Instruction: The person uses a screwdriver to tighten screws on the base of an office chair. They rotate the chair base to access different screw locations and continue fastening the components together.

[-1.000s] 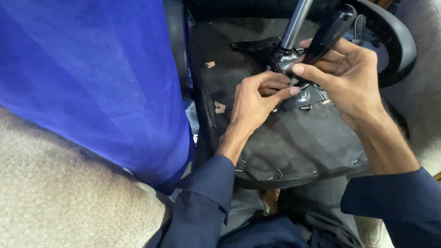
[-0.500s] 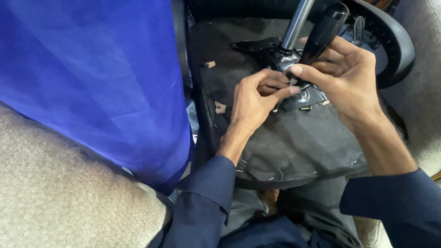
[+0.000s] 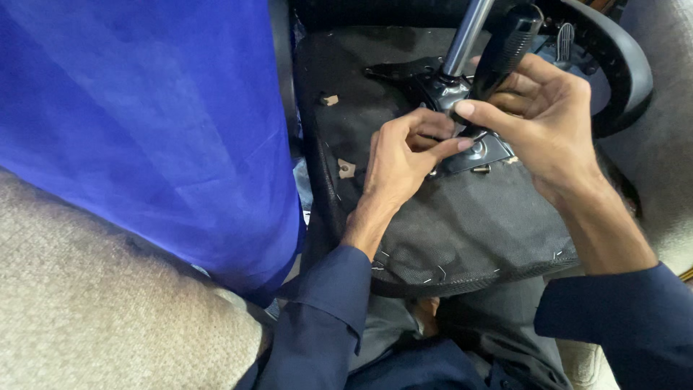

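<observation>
Working on the underside of an upturned chair seat point(image 3: 462, 231), we pinch with our left hand point(image 3: 401, 162) at the edge of the metal mounting plate point(image 3: 480, 152), fingertips closed together on something too small to make out. Our right hand point(image 3: 548, 123) curls over the plate from the other side, thumb pressed toward the left fingers; whether it grips anything we cannot tell. A black lever handle point(image 3: 505, 47) stands between thumb and fingers beside the chrome column point(image 3: 465, 36).

The small part could slip from the pinch and drop into the dark fabric, since both hands crowd one spot and hide it.

We count one plate, one column, one lever, one loose bolt point(image 3: 480, 169) just beside the plate, and two tan tabs point(image 3: 346, 170) on the fabric.
</observation>
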